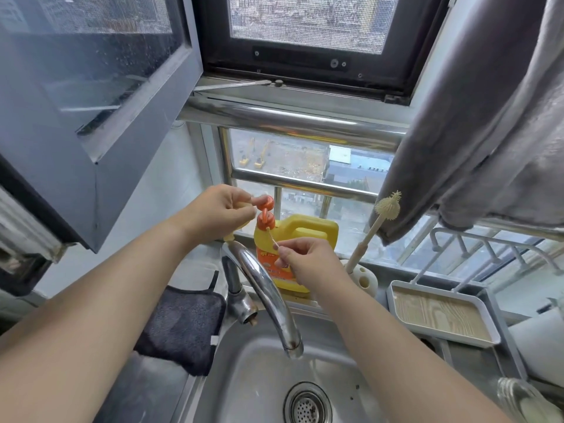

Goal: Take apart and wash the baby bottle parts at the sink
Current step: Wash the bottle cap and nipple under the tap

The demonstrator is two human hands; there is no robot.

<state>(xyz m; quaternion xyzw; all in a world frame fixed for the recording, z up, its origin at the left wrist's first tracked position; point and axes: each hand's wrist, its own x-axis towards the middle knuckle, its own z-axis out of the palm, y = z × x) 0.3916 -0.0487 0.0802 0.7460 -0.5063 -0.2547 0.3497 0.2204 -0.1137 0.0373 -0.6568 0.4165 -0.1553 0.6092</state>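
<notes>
I see both hands raised above the steel sink (262, 389), in front of the window. My left hand (218, 210) is curled, pinching a small pale yellow part whose lower end pokes out below the palm near the tap; I cannot make out its full shape because the fingers cover most of it. Just beside those fingertips sits a round orange cap (265, 203), and I cannot tell whether the fingers touch it. My right hand (308, 259) is closed in a pinch on a thin pale stick (272, 238) (straw-like, very slender), which slants up towards the orange spout of the yellow plastic detergent jug (300, 239) on the sill behind. The curved chrome tap (265, 288) arcs between my forearms, glossy with a rust spot near its mouth. A dark fluffy cloth (183, 328) lies on the worktop to the left. To the right, a cream bristly bottle brush (387, 206) stands upright in a holder, and a white-rimmed tray (439, 312) with wood-grain base sits beside it. Clear ribbed objects at the lower right are cut off by the frame
</notes>
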